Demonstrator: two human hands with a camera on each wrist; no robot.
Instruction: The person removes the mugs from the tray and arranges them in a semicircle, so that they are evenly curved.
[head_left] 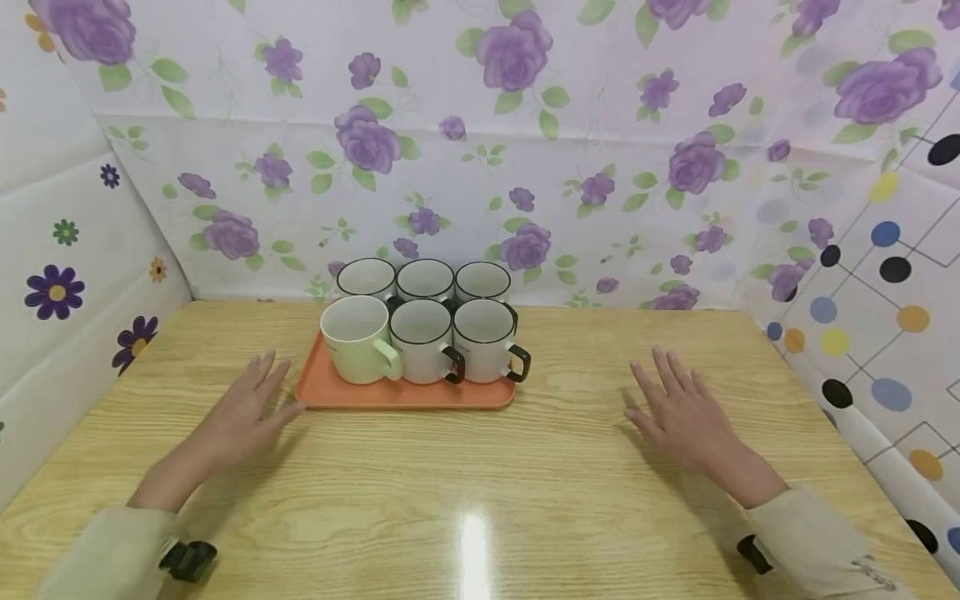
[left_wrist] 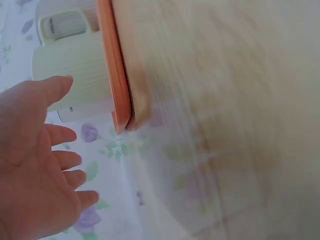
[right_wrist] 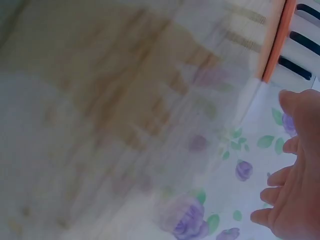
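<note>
- Tray (head_left: 405, 394): orange, flat on the wooden table (head_left: 480, 467), toward the far edge and left of centre. It carries six mugs in two rows of three.
- Table: light wood grain, with flower-print sheets standing behind it and at both sides. The head view shows the whole top; both wrist views show it only as a blurred surface.
- Left hand (head_left: 243, 412): released, fingers straight and spread, grasping nothing. In the head view its fingertips lie just beside the tray's near left corner; contact cannot be told. The left wrist view shows the same open hand (left_wrist: 35, 165) apart from the tray's edge (left_wrist: 114, 70).
- Right hand (head_left: 682, 412): released, fingers straight and spread, grasping nothing, well apart from the tray on its right side. The right wrist view shows the hand (right_wrist: 292, 185) with fingers loosely extended and the tray's edge (right_wrist: 275, 42) beyond it.
- Green mug (head_left: 358, 339): front left on the tray, handle toward the person's right. It is the mug nearest the left hand. The left wrist view shows its ribbed side (left_wrist: 75, 75), a detail not clear in the head view.
- White mugs (head_left: 450, 337): five, with black rims and black handles. The right wrist view shows only black handles past the tray's edge.
</note>
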